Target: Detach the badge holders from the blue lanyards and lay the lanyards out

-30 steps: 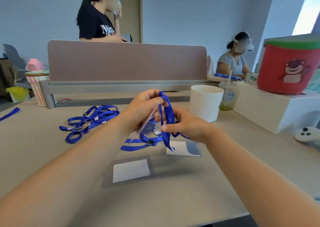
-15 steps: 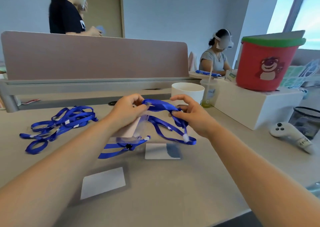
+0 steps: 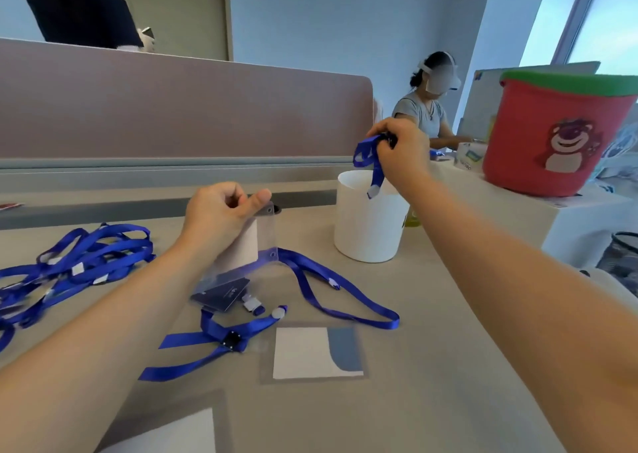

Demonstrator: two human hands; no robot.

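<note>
My left hand point(image 3: 221, 214) pinches the top of a clear badge holder point(image 3: 257, 242) with a white card inside, held upright above the table. My right hand point(image 3: 397, 152) is raised over the white cup and grips a bunched blue lanyard point(image 3: 367, 162); its end dangles down. Another blue lanyard point(image 3: 331, 297) lies looped on the table beside the holder, and one with a black clip point(image 3: 221, 340) lies nearer me. A pile of blue lanyards point(image 3: 76, 262) sits at the left. Two flat badge holders lie near me: one point(image 3: 317, 352) in the middle, one point(image 3: 172, 432) at the bottom edge.
A white cup point(image 3: 369, 225) stands right of centre. A red bucket point(image 3: 549, 131) with a bear rests on a white box point(image 3: 552, 218) at the right. A desk divider point(image 3: 172, 107) runs along the back, with two people behind it. A mesh bin point(image 3: 618, 259) sits far right.
My right hand has pulled the lanyard up and to the right, away from the badge holder. My left hand keeps the holder. The camera has turned to the right.
</note>
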